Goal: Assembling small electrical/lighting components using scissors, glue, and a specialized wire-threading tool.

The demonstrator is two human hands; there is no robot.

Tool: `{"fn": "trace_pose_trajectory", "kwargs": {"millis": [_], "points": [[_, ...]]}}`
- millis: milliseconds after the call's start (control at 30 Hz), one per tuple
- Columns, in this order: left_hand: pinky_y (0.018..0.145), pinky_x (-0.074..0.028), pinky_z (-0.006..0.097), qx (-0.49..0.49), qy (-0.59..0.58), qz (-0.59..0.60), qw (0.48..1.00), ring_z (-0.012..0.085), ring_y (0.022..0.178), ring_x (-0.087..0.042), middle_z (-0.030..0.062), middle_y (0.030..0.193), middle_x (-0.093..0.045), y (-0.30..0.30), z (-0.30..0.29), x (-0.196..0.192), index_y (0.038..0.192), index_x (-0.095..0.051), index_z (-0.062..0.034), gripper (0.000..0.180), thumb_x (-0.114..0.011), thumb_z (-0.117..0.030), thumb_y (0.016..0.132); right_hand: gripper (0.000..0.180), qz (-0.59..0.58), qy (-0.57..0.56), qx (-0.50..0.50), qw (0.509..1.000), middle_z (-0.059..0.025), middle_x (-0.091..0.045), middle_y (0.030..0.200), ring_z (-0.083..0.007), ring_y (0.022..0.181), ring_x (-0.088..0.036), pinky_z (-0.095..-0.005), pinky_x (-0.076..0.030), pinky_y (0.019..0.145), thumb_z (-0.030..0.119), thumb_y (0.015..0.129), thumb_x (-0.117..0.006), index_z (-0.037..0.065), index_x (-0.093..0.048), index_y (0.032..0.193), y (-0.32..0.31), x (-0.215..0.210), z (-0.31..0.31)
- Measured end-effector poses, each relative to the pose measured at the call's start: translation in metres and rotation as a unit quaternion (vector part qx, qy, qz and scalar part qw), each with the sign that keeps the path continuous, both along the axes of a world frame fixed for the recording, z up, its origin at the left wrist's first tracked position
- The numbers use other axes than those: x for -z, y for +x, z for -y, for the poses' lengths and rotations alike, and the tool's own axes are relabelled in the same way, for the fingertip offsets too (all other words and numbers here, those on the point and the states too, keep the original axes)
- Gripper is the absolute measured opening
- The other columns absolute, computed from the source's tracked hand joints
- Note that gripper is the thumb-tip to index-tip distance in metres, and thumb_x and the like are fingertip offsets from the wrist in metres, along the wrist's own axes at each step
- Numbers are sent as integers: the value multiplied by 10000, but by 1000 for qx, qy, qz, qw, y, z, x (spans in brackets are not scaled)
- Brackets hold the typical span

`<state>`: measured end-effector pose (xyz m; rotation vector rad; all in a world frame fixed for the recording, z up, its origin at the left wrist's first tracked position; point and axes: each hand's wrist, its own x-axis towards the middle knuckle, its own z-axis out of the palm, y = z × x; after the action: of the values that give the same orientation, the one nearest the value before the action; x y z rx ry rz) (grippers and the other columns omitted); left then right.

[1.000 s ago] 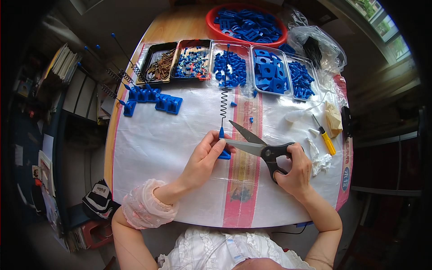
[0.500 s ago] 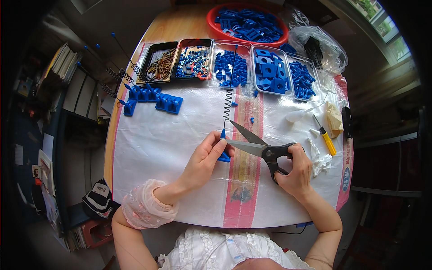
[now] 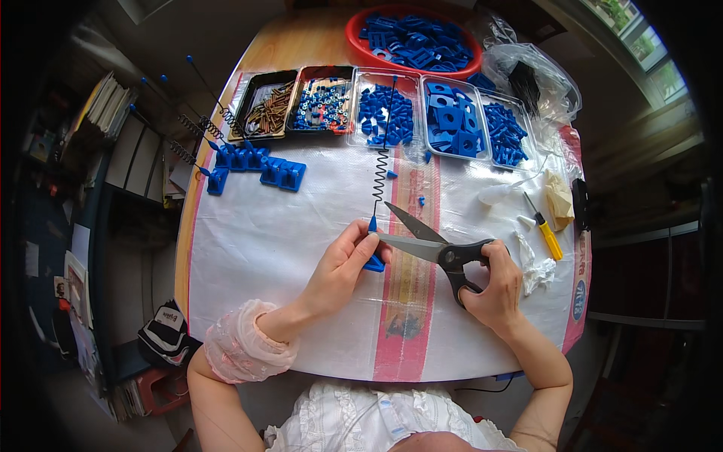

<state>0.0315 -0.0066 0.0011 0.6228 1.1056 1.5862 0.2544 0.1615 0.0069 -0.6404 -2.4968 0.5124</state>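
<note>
My left hand (image 3: 340, 264) is closed on a blue plastic base with a cone-shaped collar (image 3: 373, 224). From the collar a black coiled spring wire (image 3: 381, 177) rises, thin and straight toward its far end. My right hand (image 3: 497, 290) grips black-handled scissors (image 3: 454, 258) by the handle loops. The blades stand apart, the lower one reaching to my left fingertips beside the collar. Whether that blade touches the blue part I cannot tell. Most of the base is hidden behind my fingers.
Trays of screws (image 3: 276, 102), nuts (image 3: 324, 102) and blue parts (image 3: 388, 113) line the back, before a red basin (image 3: 354, 38). Finished-looking blue bases with springs (image 3: 241, 157) stand at left. At right lie a yellow screwdriver (image 3: 550, 237) and crumpled white plastic (image 3: 536, 271).
</note>
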Motion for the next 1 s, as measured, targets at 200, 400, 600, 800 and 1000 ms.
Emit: {"fn": "trace_pose_trajectory", "kwargs": {"millis": [200,400,600,800,1000], "points": [[906,-461,234,-1,-1,-3,1000,78,957,-569,29,996,-608,0,0,1,1156,-515,-29,211,-427,-215,1110,503,1,-1,3,1000,-118,-563,839,-288,710,-606,-381,-478,617,44,555,-783,37,-500,971,1,1,0],[891,-459,229,-8,-1,11,1000,76,953,-563,31,996,-607,1,0,-1,1170,-516,-36,197,-436,-205,1107,501,-2,0,0,1000,-117,-561,838,-289,709,-604,-382,-477,618,45,558,-780,34,-502,975,0,0,0],[855,-451,218,0,2,1,1000,68,917,-546,31,980,-598,-1,0,-1,1179,-513,-45,184,-445,-198,1104,500,-3,1,2,1000,-119,-558,840,-290,710,-603,-382,-477,619,40,556,-776,35,-501,974,1,1,0],[875,-459,219,-10,-1,-7,1000,64,938,-563,25,984,-613,0,0,-2,1154,-521,-27,192,-442,-194,1104,500,0,-4,-1,1000,-117,-558,840,-291,709,-602,-382,-475,615,42,556,-780,37,-500,971,1,1,0],[877,-458,225,-2,-3,0,1000,73,941,-560,34,993,-600,-1,0,-1,1178,-513,-53,171,-455,-194,1100,501,1,0,-2,1000,-116,-558,839,-290,710,-603,-382,-475,612,49,558,-787,39,-499,968,1,0,0]]}}
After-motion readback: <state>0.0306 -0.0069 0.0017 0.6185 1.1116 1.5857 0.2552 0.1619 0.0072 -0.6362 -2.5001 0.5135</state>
